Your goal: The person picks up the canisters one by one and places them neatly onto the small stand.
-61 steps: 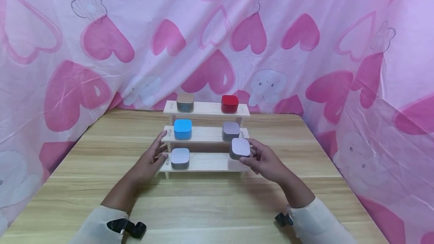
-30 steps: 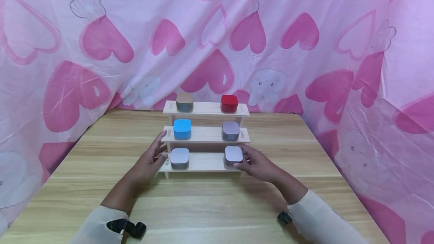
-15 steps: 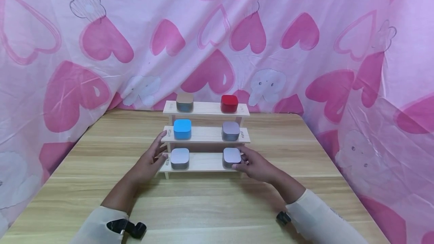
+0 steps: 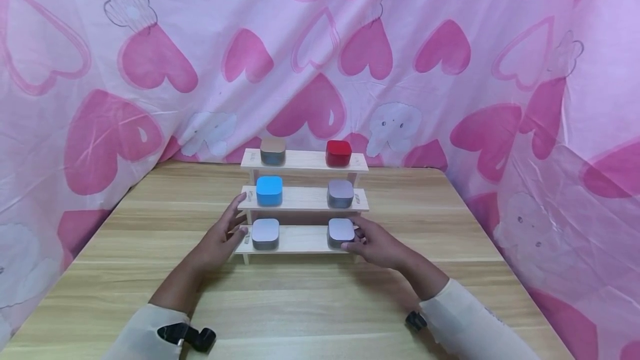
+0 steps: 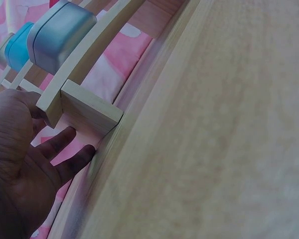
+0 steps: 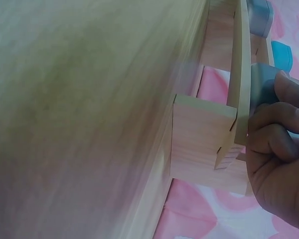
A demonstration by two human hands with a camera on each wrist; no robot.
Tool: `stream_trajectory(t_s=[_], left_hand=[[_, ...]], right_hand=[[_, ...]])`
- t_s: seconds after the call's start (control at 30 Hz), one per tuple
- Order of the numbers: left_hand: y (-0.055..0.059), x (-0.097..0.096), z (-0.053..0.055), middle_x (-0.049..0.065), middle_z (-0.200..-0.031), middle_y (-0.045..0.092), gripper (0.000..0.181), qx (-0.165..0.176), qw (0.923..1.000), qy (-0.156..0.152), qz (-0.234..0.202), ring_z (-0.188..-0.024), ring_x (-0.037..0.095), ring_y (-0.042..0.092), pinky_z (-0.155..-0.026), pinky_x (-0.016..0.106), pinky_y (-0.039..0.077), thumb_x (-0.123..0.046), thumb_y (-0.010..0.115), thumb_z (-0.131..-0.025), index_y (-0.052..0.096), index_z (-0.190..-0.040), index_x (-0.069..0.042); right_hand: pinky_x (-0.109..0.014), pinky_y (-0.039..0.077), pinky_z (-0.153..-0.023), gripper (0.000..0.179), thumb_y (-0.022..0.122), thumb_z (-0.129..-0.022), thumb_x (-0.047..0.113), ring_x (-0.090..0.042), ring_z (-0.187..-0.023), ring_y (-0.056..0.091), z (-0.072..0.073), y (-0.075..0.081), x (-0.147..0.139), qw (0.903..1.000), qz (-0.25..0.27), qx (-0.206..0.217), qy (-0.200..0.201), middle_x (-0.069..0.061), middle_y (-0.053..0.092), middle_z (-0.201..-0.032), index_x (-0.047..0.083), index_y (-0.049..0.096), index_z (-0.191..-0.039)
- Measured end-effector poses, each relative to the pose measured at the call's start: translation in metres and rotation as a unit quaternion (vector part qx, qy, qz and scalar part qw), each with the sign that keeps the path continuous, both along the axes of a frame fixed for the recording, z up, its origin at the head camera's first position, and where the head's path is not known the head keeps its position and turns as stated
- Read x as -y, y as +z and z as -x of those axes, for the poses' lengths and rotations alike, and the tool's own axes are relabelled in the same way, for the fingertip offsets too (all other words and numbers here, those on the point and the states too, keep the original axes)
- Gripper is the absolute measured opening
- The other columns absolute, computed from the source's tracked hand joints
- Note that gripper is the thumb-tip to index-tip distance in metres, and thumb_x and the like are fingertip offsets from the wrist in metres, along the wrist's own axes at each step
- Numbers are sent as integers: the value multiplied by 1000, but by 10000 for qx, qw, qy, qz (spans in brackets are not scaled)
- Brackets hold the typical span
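Note:
In the head view, a three-step wooden display stand [image 4: 305, 240] bears small rounded-square tins. My right hand [image 4: 381, 242] holds a grey tin [image 4: 341, 231] at the right end of the lowest step, thumb in front and fingers at its right side. The thumb also lies against this tin [image 6: 261, 85] in the right wrist view. At the stand's left end is my left hand [image 4: 220, 238]; its thumb touches the lowest board's end and its other fingers are spread loosely, as the left wrist view confirms. Another grey tin [image 4: 265, 233] sits at left on that step.
The middle step carries a blue tin [image 4: 269, 190] and a grey-purple tin [image 4: 340, 193]. On the top step sit a tan-topped tin [image 4: 273, 151] and a red tin [image 4: 338, 153]. The wooden table [image 4: 300, 310] meets a pink heart-print cloth [image 4: 310, 43] behind.
My right hand has lowered the grey tin from above the lowest step onto its right end, then slid it slightly left. My left hand has stayed at the stand's left end.

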State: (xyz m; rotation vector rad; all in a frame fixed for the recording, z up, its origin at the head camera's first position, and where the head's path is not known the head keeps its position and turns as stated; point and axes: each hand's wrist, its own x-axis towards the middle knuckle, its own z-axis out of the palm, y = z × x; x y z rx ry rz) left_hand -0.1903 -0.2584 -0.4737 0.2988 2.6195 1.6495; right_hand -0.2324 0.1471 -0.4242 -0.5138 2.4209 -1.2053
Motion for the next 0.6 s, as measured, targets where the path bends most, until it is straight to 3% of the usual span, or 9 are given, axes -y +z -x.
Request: stream_trajectory(t_s=[0.6], left_hand=[[1, -1, 0, 17, -184, 15, 85, -14, 10000, -1, 2, -164, 51, 31, -127, 69, 33, -16, 52, -116, 3, -170, -59]], right_hand=[[-42, 65, -76, 73, 84, -98, 22, -24, -101, 63, -2, 4, -2, 9998, 50, 193, 57, -11, 66, -124, 22, 48, -161]])
